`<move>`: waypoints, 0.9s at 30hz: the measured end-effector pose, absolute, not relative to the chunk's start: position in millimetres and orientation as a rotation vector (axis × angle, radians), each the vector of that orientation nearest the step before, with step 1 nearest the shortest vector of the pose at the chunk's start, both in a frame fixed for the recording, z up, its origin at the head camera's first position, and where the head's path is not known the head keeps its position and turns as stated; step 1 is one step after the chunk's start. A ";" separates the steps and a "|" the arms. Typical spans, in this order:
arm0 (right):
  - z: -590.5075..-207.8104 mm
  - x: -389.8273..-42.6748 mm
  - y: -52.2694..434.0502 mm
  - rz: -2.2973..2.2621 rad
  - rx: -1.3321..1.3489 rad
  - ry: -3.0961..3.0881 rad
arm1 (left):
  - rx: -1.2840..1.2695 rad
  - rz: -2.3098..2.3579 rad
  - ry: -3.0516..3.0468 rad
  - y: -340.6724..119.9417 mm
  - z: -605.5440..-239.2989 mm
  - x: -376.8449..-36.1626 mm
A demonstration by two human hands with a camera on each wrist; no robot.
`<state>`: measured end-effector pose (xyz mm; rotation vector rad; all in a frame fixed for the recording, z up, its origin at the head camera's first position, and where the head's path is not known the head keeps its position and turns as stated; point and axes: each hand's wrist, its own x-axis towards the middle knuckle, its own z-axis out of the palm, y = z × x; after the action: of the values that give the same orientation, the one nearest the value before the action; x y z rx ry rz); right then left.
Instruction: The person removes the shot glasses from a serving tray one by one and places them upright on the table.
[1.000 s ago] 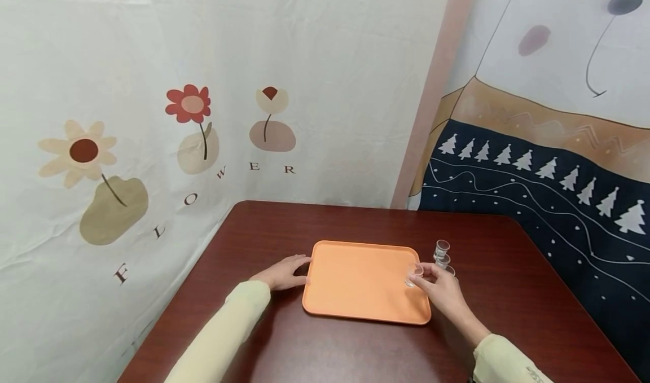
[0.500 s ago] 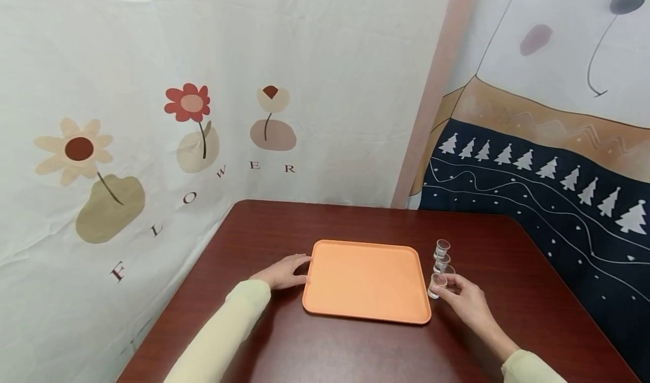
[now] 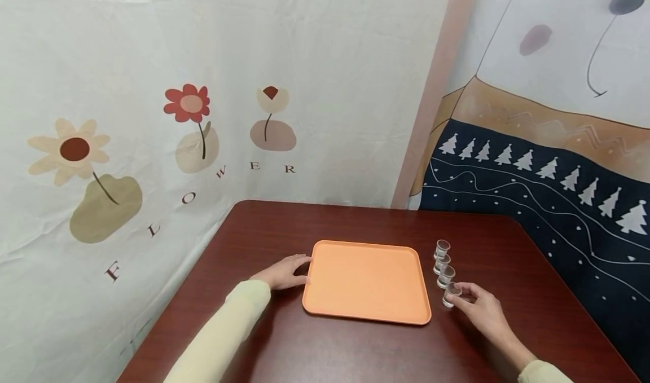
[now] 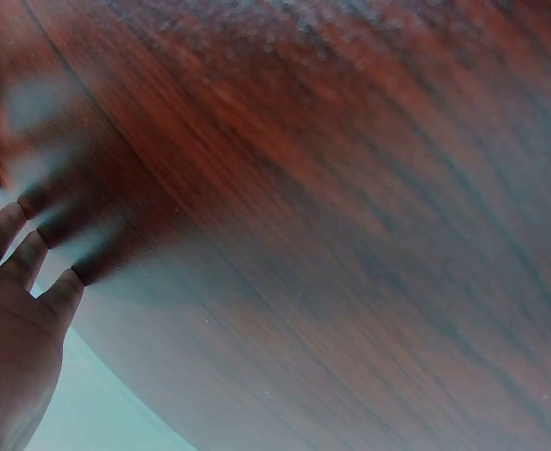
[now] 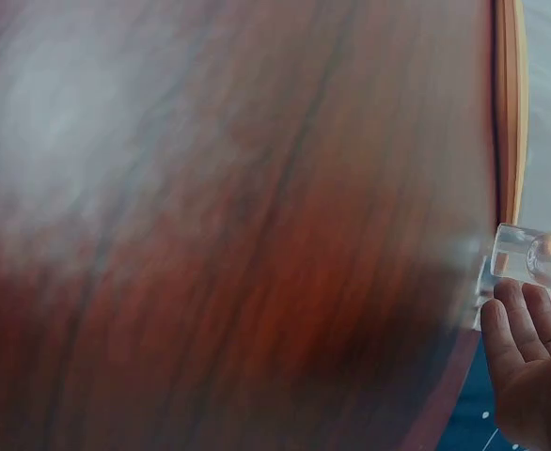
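An orange tray [image 3: 365, 281] lies flat in the middle of a dark red wooden table [image 3: 355, 219]. My left hand [image 3: 284, 271] rests on the table with its fingers straight, touching the tray's left edge; the left wrist view shows the same fingers [image 4: 17, 249] flat on the wood. To the right of the tray stands a row of small clear cups [image 3: 442, 257]. My right hand [image 3: 479, 307] pinches the nearest clear cup [image 3: 449, 294] of that row, which stands on the table just off the tray's right front corner. The right wrist view shows that cup [image 5: 534, 258] against my fingers.
Printed cloth hangs behind the table, flowers on the left [image 3: 193, 123] and white trees on dark blue on the right [image 3: 533, 174]. The table's rounded far corners meet the cloth. Bare wood lies in front of the tray.
My right hand carried a clear cup off the tray's right side, rightward and toward me, and set it on the table at the near end of the cup row. The left hand stayed put.
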<state>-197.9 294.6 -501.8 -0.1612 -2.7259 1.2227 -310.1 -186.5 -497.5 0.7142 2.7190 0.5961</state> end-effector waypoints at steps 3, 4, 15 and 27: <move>-501.8 -198.0 297.6 1.213 -0.182 -2.740 | 0.706 0.591 2.718 -186.4 -497.0 -309.6; -501.8 -198.1 298.3 1.210 -0.187 -2.744 | 0.701 0.581 2.718 -186.3 -497.0 -309.4; -505.2 -195.7 301.2 1.206 -0.187 -2.754 | 0.690 0.589 2.711 -185.1 -496.2 -307.1; -505.4 -195.9 298.9 1.204 -0.205 -2.757 | 0.675 0.564 2.722 -184.8 -497.5 -308.6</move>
<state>-195.9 298.9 -505.4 -0.2052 -2.7572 1.2039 -308.6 -184.8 -497.5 0.6751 2.7223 0.5637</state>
